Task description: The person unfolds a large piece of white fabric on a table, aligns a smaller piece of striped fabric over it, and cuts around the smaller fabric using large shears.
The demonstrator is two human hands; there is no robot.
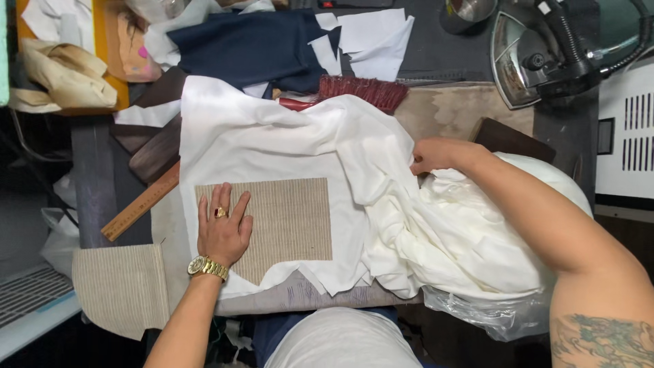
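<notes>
a wooden ruler (139, 202) lies at the left edge. the left hand (223, 228) presses flat, fingers spread, on the ribbed beige panel (289, 221) laid on the white cloth (272, 143). the right hand (436, 155) pinches a cloth fold. best to keep the palm firm and draw the cloth smooth without shifting the panel.

Two hands (223, 228), two ribbed panels (289, 221), one ruler (139, 204)

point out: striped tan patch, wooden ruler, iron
striped tan patch (289, 221): head view, bare middle of the patch, right of the left hand.
wooden ruler (139, 204): head view, mid-length of the visible strip.
iron (528, 65): head view, its shiny soleplate.
</notes>
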